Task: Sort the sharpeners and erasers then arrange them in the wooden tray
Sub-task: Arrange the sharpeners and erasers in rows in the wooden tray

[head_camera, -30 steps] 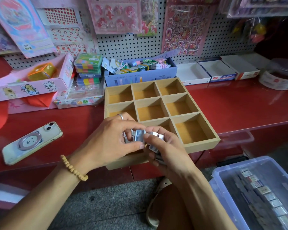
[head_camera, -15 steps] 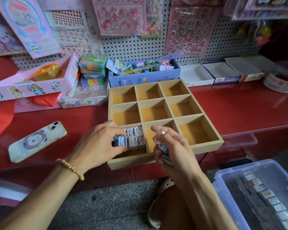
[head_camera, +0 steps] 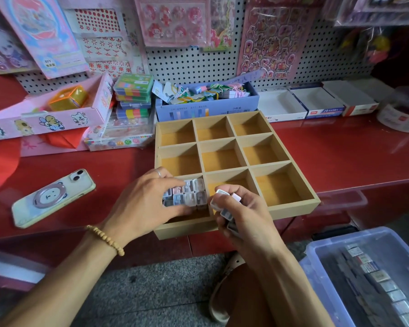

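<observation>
Head view of a sorting task at a red surface [head_camera: 340, 147]. A wooden tray [head_camera: 293, 210] of nine compartments, three rows by three, lies flat with its near edge overhanging the surface's front edge; its sides run slightly askew to that edge, the far corners turned a little to the left.

The near-left compartment holds a block of small sharpeners [head_camera: 191, 194], pale cases in white, pink and blue, packed side by side in two rows against the compartment's far and right walls. Each stands with a broad face upward; the rows run left to right across the compartment. The other eight compartments show bare wood.

The left hand [head_camera: 144, 204], with a ring on one finger and a bead bracelet [head_camera: 105, 239] at the wrist, reaches into this compartment with fingers curled around the left part of the block, thumb at the near row. The right hand [head_camera: 243, 215] hovers over the near-middle compartment, clenched around a stack of loose sharpeners [head_camera: 224, 204]; the stack's long axis runs from the fingertips back toward the wrist, and a white one at the top tilts toward the tray.

At lower right, a clear plastic bin [head_camera: 316, 258] sits below the surface with a line of further small boxed items [head_camera: 383, 284] running diagonally along its length. A phone [head_camera: 54, 197] lies face down to the left of the tray, well apart from it.
</observation>
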`<action>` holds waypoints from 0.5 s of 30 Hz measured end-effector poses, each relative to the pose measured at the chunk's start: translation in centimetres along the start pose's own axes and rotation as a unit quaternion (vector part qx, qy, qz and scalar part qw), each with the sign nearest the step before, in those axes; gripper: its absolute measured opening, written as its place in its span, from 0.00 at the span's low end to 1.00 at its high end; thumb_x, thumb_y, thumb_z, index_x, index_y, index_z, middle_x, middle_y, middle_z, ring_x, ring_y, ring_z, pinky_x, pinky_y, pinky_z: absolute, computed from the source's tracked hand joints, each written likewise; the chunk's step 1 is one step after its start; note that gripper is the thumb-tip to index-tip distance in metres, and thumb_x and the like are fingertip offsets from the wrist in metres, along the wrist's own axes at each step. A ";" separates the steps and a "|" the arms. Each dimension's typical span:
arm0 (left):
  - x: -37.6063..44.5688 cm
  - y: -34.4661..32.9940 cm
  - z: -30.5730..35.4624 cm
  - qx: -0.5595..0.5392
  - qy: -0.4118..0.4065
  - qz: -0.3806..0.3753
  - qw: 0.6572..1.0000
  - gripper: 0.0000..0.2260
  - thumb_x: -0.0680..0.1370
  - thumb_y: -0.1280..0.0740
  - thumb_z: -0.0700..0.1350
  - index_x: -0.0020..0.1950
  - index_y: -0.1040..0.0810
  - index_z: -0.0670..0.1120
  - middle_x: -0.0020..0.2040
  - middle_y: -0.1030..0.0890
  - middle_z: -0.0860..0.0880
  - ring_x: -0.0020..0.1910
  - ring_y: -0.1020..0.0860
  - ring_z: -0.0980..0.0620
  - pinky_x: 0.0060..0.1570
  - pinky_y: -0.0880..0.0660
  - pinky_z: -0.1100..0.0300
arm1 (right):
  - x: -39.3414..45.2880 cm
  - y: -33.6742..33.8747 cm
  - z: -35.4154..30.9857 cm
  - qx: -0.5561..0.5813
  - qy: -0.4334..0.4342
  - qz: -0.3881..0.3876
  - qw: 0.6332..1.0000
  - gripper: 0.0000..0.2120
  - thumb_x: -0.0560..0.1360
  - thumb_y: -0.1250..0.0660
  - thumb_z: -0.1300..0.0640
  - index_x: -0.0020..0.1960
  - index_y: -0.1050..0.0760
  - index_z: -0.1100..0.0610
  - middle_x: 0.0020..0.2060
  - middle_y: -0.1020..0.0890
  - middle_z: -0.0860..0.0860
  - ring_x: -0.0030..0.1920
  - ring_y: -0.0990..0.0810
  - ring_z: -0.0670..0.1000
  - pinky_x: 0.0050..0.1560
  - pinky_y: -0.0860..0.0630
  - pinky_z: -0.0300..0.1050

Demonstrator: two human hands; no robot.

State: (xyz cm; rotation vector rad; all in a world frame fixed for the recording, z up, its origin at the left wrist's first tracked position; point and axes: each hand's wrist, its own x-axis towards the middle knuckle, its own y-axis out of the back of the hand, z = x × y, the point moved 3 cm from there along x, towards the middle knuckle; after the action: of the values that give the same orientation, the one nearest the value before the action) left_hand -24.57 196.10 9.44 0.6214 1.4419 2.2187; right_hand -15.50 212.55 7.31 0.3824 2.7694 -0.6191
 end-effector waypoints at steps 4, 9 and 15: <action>0.0 1.4 2.2 -0.157 -0.043 0.001 0.987 0.20 0.64 0.27 0.62 0.54 0.18 0.59 0.48 0.22 0.61 0.47 0.22 0.59 0.45 0.30 0.71 | 0.2 -0.3 0.1 -0.028 -0.004 -0.027 0.999 0.05 0.76 0.31 0.66 0.45 0.23 0.57 0.35 0.24 0.56 0.29 0.29 0.47 0.27 0.33 0.39; -0.2 0.9 4.5 -0.160 -0.092 -0.036 0.982 0.16 0.67 0.21 0.46 0.53 0.17 0.56 0.48 0.23 0.59 0.45 0.24 0.63 0.42 0.34 0.75 | 0.0 -0.8 0.1 -0.075 0.023 -0.053 0.996 0.04 0.76 0.31 0.65 0.47 0.21 0.57 0.30 0.23 0.52 0.25 0.31 0.47 0.24 0.36 0.37; -0.2 1.4 4.0 -0.180 -0.051 0.004 0.982 0.14 0.65 0.20 0.44 0.47 0.18 0.53 0.44 0.22 0.59 0.39 0.25 0.63 0.38 0.33 0.74 | 0.3 -0.3 0.3 -0.032 0.016 -0.021 0.999 0.03 0.78 0.32 0.63 0.47 0.21 0.56 0.33 0.24 0.56 0.28 0.28 0.49 0.25 0.34 0.38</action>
State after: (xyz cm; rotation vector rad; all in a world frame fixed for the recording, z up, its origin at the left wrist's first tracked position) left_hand -22.23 198.44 12.14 0.6058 0.9532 2.3357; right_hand -15.81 212.22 7.10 0.3232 2.8269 -0.5383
